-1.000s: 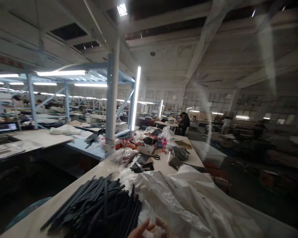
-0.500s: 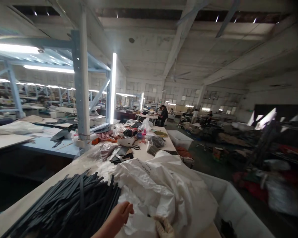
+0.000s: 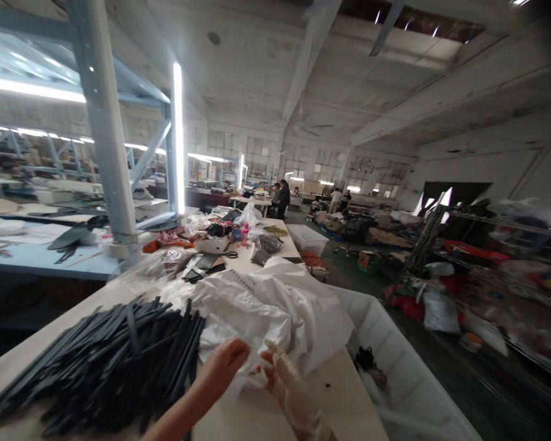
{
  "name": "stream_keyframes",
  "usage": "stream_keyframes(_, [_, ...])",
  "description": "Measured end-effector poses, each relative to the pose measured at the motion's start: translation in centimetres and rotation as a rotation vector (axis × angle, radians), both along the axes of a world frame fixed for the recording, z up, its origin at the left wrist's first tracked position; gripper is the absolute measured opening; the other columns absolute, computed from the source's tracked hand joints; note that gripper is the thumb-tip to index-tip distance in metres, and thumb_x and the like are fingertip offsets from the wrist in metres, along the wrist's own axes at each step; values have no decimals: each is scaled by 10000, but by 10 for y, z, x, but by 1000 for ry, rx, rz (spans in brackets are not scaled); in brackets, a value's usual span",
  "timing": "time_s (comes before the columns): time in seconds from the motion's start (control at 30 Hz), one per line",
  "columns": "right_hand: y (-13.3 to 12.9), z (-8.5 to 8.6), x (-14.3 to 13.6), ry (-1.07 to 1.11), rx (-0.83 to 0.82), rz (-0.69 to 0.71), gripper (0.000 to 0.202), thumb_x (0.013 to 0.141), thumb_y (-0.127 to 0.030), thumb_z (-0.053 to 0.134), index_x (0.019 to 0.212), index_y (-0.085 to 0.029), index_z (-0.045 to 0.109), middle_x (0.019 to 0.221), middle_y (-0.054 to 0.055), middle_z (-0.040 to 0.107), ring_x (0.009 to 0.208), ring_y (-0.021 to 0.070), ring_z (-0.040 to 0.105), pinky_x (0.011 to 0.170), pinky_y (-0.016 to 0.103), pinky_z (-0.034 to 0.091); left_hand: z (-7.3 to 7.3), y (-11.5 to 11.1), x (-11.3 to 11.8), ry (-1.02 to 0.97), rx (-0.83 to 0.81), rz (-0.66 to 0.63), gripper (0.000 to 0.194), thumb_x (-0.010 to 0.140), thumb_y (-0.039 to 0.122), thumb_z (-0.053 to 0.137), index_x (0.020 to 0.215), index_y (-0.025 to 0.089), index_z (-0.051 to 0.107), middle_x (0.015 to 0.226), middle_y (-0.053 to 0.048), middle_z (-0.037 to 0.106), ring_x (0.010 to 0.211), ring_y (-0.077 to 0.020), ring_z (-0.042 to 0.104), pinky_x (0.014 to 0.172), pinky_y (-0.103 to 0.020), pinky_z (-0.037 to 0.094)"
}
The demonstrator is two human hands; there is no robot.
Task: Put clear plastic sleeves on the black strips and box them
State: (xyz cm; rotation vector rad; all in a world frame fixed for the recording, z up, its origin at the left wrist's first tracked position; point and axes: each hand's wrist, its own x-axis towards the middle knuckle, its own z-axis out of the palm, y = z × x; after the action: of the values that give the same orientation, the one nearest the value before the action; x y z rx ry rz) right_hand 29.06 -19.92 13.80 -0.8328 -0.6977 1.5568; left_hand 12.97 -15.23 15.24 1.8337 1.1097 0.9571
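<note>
My left hand [image 3: 227,361] is bare and held over the near edge of a crumpled white plastic sack [image 3: 275,300]. Its fingers are curled together, and whatever may be between them is hidden. Close on its right is my right hand [image 3: 278,370], in a pale glove that leaves some fingertips uncovered. Those fingers are bent and somewhat apart, with nothing visible held in them. To the left of both hands lies a large pile of dark flat strips [image 3: 119,361]. A small dark speck [image 3: 327,384] rests on the table right of my gloved hand.
The pale table [image 3: 349,407] runs away from me. Farther along it are scissors [image 3: 229,255], dark flat pieces [image 3: 204,266] and clear plastic bags [image 3: 168,263]. A white bin [image 3: 408,367] with dark material stands at the right. A blue metal post [image 3: 103,122] rises at the left.
The view has swung right and down. My right hand has come up farther into view, beside my left. The near edge of the sack has drawn back, baring more tabletop at the right.
</note>
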Motion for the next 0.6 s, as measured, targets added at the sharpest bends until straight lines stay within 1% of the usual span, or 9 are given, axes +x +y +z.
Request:
stream_keyframes(0.03, [-5,8,-2,22,4,58,591,567,-518,724,1055,-225,567,871,26,611,741,150,580,672,272,442,8,-1,1,26,91,-2,166,762,296,519,714,162,606,691,-3,597,680,-134,525,654,-225,398])
stream_keyframes(0.1, [-11,18,-6,22,2,153,468,571,-442,753,941,-188,619,782,17,618,693,135,566,655,254,435,20,0,-1,65,219,18,182,800,277,475,757,165,611,755,-17,617,721,-138,539,701,-237,405])
stream_keyframes(0.17, [-16,18,-6,-5,-22,190,289,601,-354,755,788,-167,640,674,-12,593,611,99,527,611,221,417,24,4,-7,83,285,69,193,822,279,452,788,166,604,781,-24,622,737,-138,550,713,-241,411])
stream_keyframes(0.23, [-21,13,-5,-33,-51,216,194,632,-296,742,719,-161,633,609,-38,552,539,64,473,550,190,388,25,8,-16,93,314,123,192,833,277,441,814,166,596,796,-26,625,755,-136,559,723,-241,417])
stream_keyframes(0.33, [-26,3,-9,-23,-68,350,229,628,-274,745,803,-176,633,657,-41,547,512,49,452,509,182,370,22,9,-28,113,318,176,189,840,268,431,834,165,589,810,-25,628,767,-133,570,736,-240,425])
stream_keyframes(0.43, [-30,-4,-25,13,-78,434,293,638,-401,716,810,-187,615,718,-28,542,511,51,450,467,186,351,21,4,-34,119,295,191,197,842,280,428,840,169,591,809,-23,633,772,-134,579,741,-242,437])
stream_keyframes(0.5, [-33,-7,-38,-87,-48,466,307,639,-434,699,770,-168,619,641,-35,509,461,42,390,420,182,287,22,1,-38,96,287,193,198,835,284,432,838,171,595,817,-27,639,783,-140,582,754,-250,443])
stream_keyframes(0.57, [-36,-9,-48,-247,-10,529,290,615,-399,719,742,-152,636,554,-45,482,427,39,339,405,191,236,21,1,-43,58,278,211,197,824,288,440,841,172,598,831,-35,647,789,-152,583,761,-265,448])
stream_keyframes(0.6, [-37,-10,-52,-304,-1,559,285,604,-392,725,740,-155,643,543,-42,494,431,44,351,411,196,235,19,3,-46,39,270,221,197,817,295,445,842,173,598,835,-39,649,789,-159,584,761,-272,451])
